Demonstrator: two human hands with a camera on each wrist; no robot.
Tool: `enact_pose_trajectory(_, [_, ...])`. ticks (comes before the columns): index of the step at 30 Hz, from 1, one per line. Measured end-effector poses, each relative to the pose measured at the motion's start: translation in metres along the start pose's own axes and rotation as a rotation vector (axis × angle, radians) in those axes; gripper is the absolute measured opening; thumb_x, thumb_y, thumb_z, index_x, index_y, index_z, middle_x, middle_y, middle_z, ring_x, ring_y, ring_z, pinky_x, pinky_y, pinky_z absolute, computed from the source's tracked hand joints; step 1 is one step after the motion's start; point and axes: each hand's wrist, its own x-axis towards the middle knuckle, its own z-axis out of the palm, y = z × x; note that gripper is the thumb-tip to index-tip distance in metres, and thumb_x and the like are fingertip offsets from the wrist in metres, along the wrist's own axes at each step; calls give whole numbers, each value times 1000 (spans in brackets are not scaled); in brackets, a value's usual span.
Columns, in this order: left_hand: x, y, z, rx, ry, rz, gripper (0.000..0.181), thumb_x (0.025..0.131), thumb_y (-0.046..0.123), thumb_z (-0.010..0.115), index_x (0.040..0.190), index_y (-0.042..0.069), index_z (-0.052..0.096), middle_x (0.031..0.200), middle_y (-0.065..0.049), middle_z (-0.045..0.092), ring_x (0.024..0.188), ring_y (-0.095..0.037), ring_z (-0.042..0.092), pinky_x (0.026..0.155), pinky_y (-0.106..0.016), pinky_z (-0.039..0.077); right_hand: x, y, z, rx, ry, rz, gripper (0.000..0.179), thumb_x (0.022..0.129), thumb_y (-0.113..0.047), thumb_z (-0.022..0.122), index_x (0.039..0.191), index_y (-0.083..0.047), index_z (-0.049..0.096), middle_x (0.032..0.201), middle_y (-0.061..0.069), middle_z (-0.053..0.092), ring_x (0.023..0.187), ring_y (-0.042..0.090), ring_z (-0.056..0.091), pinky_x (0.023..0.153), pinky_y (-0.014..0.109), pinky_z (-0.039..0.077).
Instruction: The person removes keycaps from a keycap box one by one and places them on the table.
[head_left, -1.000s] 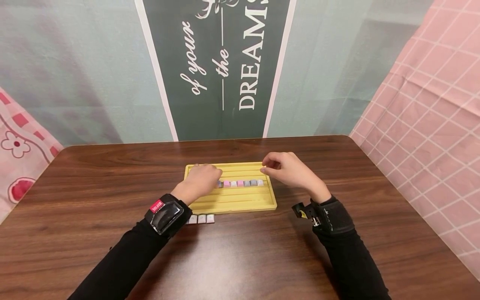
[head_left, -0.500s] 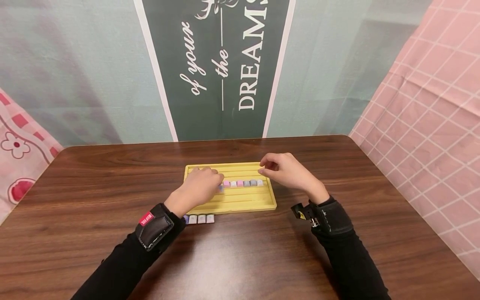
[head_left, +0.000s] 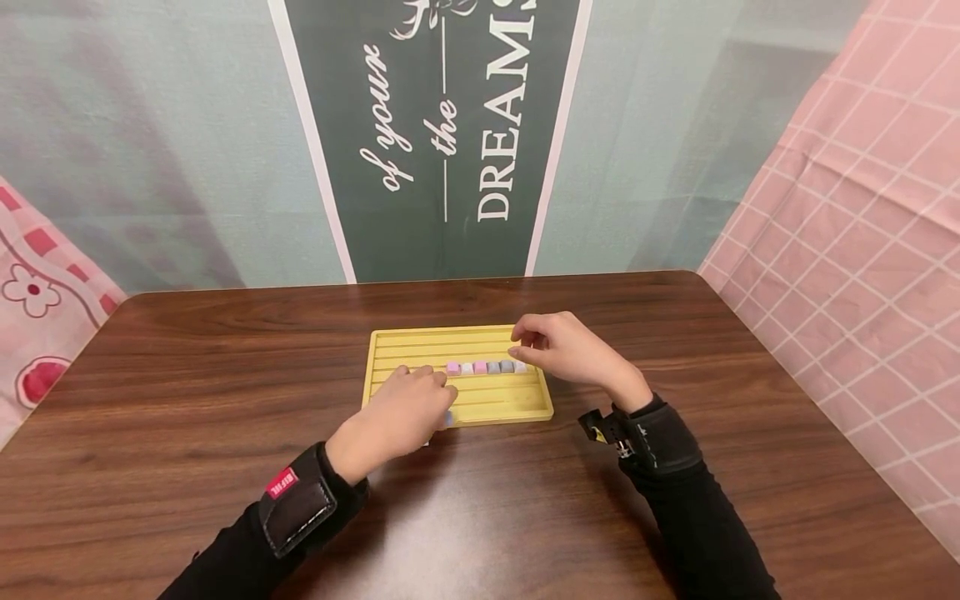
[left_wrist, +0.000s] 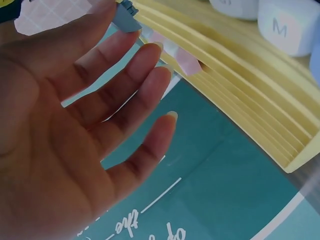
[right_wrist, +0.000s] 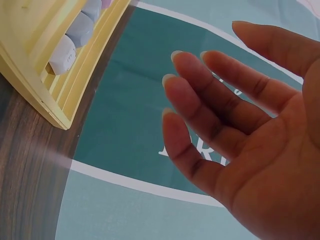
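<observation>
Grip narrow on the left hand: thumb and forefinger pinch one small blue-grey key at their tips, the other fingers lying loosely bent. That key hangs over the near edge of the yellow tray, a little left of its middle. Just outside that edge, mostly hidden by the left hand in the head view, loose keys lie on the bench; the left wrist view shows a white key marked M among them. The step in hand looks like carrying one key across the rim. It should go best with the key level and lifted clear of the rim, the pinch on its sides, the spare fingers kept off the neighbours, and the release made only once the base sits flat and square. Farther in, pink, white and grey keys stand in one groove, from a pink key near the tray's middle toward its right edge. Over that edge hovers the right hand, fingers loosely curved and holding nothing; keeping it high should save the row from a knock.
</observation>
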Motion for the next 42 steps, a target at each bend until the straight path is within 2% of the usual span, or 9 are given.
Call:
enact_pose_trajectory(6, [-6, 5, 4, -8, 23, 4, 10, 77, 12, 72, 78, 11, 62, 72, -1, 53, 70, -19, 51, 57, -31, 37, 2, -2, 3, -10, -22, -17, 12, 84, -14, 65, 92, -5, 64, 74, -3, 58, 65, 10, 50, 59, 27, 42])
enact_pose_trajectory(15, [-9, 6, 12, 36, 75, 18, 12, 73, 11, 73, 72, 11, 61, 71, -3, 54, 69, -19, 52, 55, -32, 38, 2, -5, 6, -28, -50, -40, 11, 84, -14, 64, 91, -5, 64, 75, -3, 58, 69, 11, 52, 62, 27, 43])
enact_pose_trajectory(24, [-9, 8, 18, 48, 59, 11, 13, 71, 13, 75, 72, 12, 62, 72, -2, 51, 70, -19, 50, 56, -33, 38, 3, -6, 7, -37, -53, -47, 10, 84, -14, 65, 90, -6, 63, 74, -3, 57, 68, 11, 51, 61, 27, 42])
enact_pose_trajectory(42, [-9, 9, 19, 41, 57, -8, 14, 72, 14, 74, 74, 10, 60, 72, -2, 51, 72, -20, 51, 58, -33, 37, 4, -7, 11, -33, -70, -60, 8, 84, -13, 65, 87, -7, 63, 71, -4, 54, 66, 9, 48, 61, 26, 41])
